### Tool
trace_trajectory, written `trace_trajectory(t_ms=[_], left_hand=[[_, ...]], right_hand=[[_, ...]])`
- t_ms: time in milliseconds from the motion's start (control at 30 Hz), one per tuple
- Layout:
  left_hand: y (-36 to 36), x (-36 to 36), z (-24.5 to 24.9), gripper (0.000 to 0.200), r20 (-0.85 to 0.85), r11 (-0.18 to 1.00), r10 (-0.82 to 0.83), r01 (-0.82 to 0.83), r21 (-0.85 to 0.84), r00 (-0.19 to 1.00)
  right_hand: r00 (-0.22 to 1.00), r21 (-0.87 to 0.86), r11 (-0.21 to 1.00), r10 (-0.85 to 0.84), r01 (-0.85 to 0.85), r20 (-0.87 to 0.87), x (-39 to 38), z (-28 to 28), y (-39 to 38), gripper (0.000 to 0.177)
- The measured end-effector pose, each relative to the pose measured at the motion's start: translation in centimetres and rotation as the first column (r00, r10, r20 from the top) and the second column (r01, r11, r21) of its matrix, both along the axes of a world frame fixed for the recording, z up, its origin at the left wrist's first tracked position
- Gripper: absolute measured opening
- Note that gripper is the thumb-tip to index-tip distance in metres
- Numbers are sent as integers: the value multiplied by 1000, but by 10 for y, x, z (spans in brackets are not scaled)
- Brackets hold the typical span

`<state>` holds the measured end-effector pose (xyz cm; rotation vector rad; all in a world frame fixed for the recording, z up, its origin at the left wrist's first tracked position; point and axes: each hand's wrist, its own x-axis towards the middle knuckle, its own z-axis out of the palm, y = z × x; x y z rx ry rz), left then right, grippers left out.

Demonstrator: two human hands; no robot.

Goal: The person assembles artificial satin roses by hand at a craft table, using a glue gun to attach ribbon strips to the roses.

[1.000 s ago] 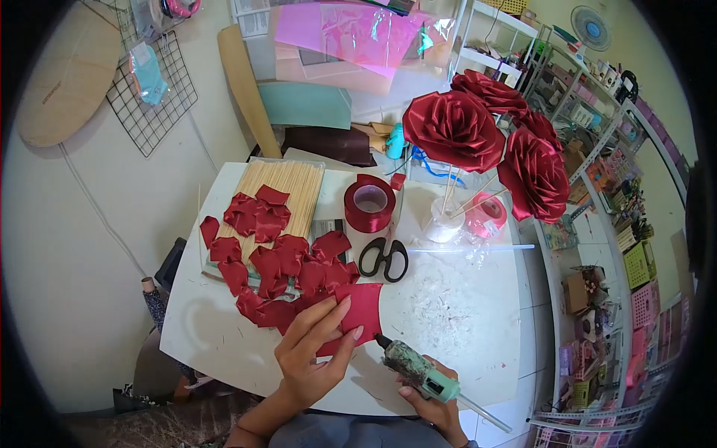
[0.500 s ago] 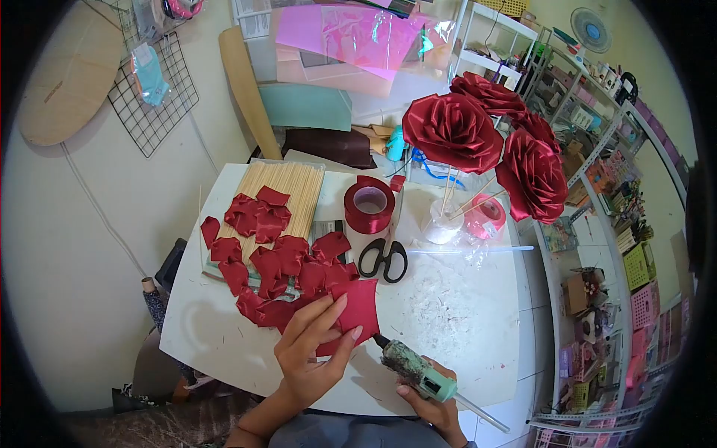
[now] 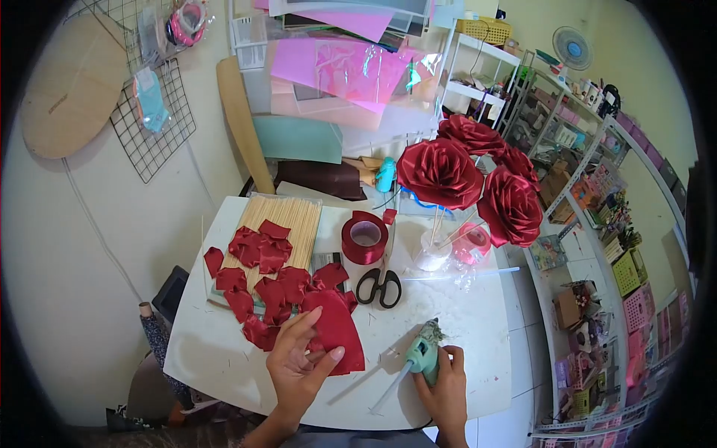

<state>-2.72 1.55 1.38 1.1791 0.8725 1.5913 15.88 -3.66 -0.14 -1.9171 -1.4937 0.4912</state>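
Observation:
Between the thumb and fingers of my left hand (image 3: pixel 295 366) is a piece of red satin ribbon (image 3: pixel 340 340), its lower part hanging toward the front of the table. My right hand (image 3: pixel 448 388) grips a green hot glue gun (image 3: pixel 424 357), whose dark, crusted nozzle points away from me. A clear glue stick (image 3: pixel 390 390) sticks out of its back end. Just beyond my left hand lie several curled red ribbon petals (image 3: pixel 276 291). Black-handled scissors (image 3: pixel 379 288) rest beyond the ribbon piece, beside a roll of red ribbon (image 3: pixel 364 237).
Bamboo sticks (image 3: pixel 287 216) lie in a bundle under some petals. Several red ribbon roses (image 3: pixel 441 174) on sticks stand in a white holder (image 3: pixel 433 252) at the back right, near a pink tape roll (image 3: pixel 473 243). Metal shelves (image 3: pixel 575 187) line the right side.
My right hand has drawn the glue gun away from the ribbon edge and turned its nozzle away from me. The ribbon piece in my left hand now hangs more steeply. The view has tilted up.

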Motion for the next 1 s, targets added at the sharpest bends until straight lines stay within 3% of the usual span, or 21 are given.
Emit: trace_trajectory(t_ms=[100,200,233,267,333,400,433,533,733,833,900,933,1000], left_hand=[[-2,0,0,50,54,999,-42,43,-18,998],[-4,1,3,50,-3,995,-99,99,-11,995],[-7,3,4,50,-26,989,-149,148,-21,989],[-8,6,6,50,-49,979,-201,199,-30,978],[-12,12,11,50,-52,959,-283,282,-30,958],[-15,15,14,49,-177,932,-362,358,-56,915],[-15,19,13,48,-142,923,-383,383,-29,913],[-19,18,13,48,-253,916,-388,400,-2,886],[-19,17,5,48,-161,860,-507,508,-39,847],[-20,15,4,48,-91,833,-553,551,-46,828],[-20,17,4,47,-11,825,-565,565,-13,825],[-20,17,4,47,-11,824,-566,566,-15,824],[-21,18,3,46,53,831,-555,557,-19,830]], right_hand=[[997,-36,999,32,-30,65,3,5,-3,40],[997,-22,997,70,-69,38,14,8,-6,37],[1000,114,993,21,-23,15,16,14,-4,32],[999,249,968,-29,31,-14,18,20,-2,28],[990,299,952,-23,63,-136,15,26,-1,24],[876,395,918,212,-27,-433,8,27,-1,26],[809,407,912,281,-56,-516,3,30,-2,29],[779,444,895,309,-44,-546,-5,32,1,32],[752,496,868,315,18,-579,-16,27,8,18],[821,557,830,326,-11,-470,-15,25,8,19],[937,687,717,311,-122,-158,-14,25,9,24],[937,685,718,309,-120,-160,-13,25,9,24],[954,726,641,293,-251,71,-13,27,11,29]])
